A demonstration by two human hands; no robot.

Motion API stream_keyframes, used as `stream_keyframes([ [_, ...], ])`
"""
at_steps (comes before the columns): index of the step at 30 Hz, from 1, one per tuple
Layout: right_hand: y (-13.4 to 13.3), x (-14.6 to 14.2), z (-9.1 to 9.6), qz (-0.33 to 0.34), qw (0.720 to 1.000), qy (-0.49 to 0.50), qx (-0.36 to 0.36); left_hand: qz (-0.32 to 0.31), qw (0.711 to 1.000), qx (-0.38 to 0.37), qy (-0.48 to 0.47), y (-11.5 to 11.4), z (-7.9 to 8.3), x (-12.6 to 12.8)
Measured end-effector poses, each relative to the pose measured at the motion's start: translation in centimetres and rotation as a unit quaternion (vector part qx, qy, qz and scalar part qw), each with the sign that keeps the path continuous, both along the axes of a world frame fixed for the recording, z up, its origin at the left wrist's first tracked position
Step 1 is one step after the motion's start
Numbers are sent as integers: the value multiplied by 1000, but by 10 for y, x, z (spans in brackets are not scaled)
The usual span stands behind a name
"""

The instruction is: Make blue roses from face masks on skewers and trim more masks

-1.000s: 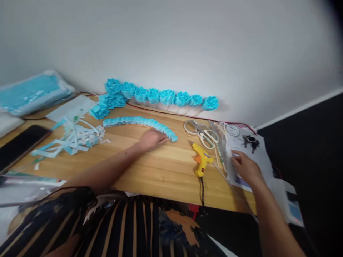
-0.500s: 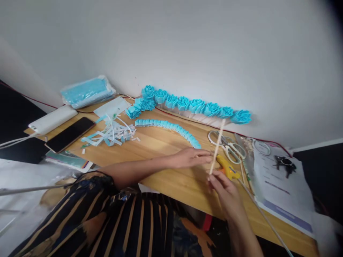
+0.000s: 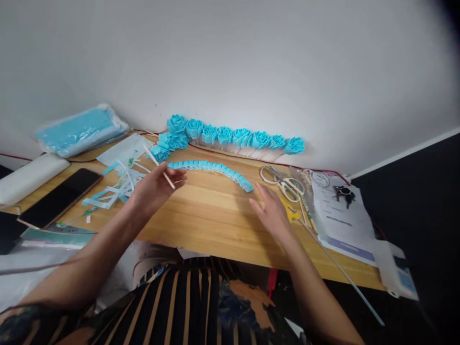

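Observation:
My left hand is closed on a thin white stick, which slants across the fingers. Past that hand begins a curved row of folded light-blue pieces lying on the wooden table. At the row's other end is my right hand, fingers stretched apart and nothing in them. A yellow glue gun lies partly hidden behind the right hand. Along the wall stand several blue flowers on pale stems, with more bunched at the left end.
White-handled scissors lie right of the row, near a printed paper with keys on it. At left are cut scraps, a phone, a white box-like device and a bag of blue masks.
The stick has passed from my right hand to my left, which has moved left toward the scraps. My right hand has opened and shifted toward the row's end. The view has turned slightly.

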State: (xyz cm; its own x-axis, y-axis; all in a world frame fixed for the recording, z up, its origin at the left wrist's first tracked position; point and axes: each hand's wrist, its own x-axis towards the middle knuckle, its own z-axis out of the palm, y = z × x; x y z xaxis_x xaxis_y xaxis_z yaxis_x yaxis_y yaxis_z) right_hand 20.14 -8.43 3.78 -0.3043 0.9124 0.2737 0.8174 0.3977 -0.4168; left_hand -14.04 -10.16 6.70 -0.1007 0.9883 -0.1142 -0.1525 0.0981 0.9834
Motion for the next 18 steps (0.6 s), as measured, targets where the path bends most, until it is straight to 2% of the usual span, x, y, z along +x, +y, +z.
stream_keyframes([
  [2,22,-8,-2,11,998,-56,11,32,998,-31,-37,-5,-5,-11],
  [5,52,-24,-4,23,991,-134,-12,59,986,-66,-139,-12,-14,-9],
  [9,70,-35,-7,4,978,-201,-54,86,968,-80,-222,-12,-20,0],
  [13,52,-36,-9,-28,976,-216,-29,101,971,-79,-201,-8,-26,5],
  [18,-3,-33,-14,-42,974,-222,-13,110,981,-70,-142,-1,-36,9],
])
